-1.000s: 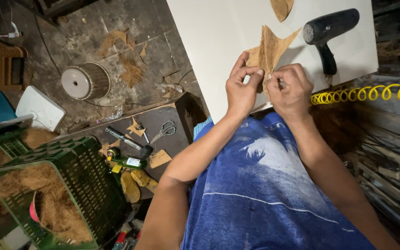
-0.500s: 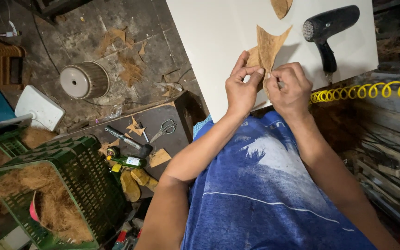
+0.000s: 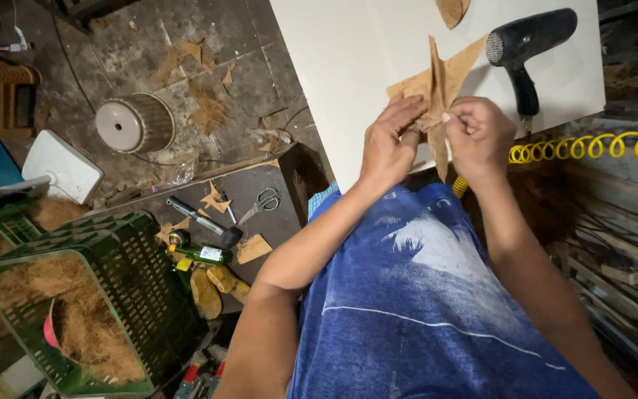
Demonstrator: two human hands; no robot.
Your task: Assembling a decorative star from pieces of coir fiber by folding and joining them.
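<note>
A white board (image 3: 348, 66) takes up the top of the view, and over its near edge both hands work a brown star-shaped cutout (image 3: 441, 81) of fibrous sheet. A black heat gun (image 3: 527, 46) lies on the board just right of the star, with a yellow coiled cord (image 3: 592, 145) running off below it. The left hand (image 3: 389, 144) is closed on the star's lower left part, fingers laid flat over it. The right hand (image 3: 478, 137) pinches the middle with thumb and fingertips; one point hangs down between the hands.

To do this well, I judge the left hand should keep the sheet flat and steady while the right presses along one line only, since the points look thin and could tear if pulled. A green crate (image 3: 97, 295) of fibre and scissors (image 3: 260, 203) sit well apart, lower left.
</note>
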